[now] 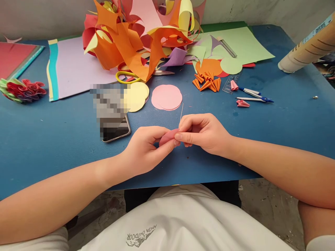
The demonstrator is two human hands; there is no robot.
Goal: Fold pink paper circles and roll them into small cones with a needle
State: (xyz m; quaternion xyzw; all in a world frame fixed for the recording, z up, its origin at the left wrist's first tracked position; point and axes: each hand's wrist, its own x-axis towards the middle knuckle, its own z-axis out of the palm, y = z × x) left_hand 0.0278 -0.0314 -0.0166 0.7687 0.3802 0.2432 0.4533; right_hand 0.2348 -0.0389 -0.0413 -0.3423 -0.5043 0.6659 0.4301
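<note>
Between both hands a piece of pink paper (168, 137) is held, curled or folded over, above the front part of the table. My left hand (146, 148) pinches it from the left with thumb and fingers. From the right, my right hand (202, 134) closes thumb and fingertips on its other end. A thin pale stick (181, 111) rises behind my right fingertips; whether the hand grips it I cannot tell. Just beyond the hands lies a stack of pink paper circles (167, 97), with yellow paper circles (136, 97) to its left.
A smartphone (115, 129) lies left of the hands. Orange paper cones (206, 83), two pink rolled pieces (243, 103) and a compass (258, 99) are at right. Behind are a heap of paper scraps (131, 42), yellow-handled scissors (125, 77) and a leaning tube (306, 52).
</note>
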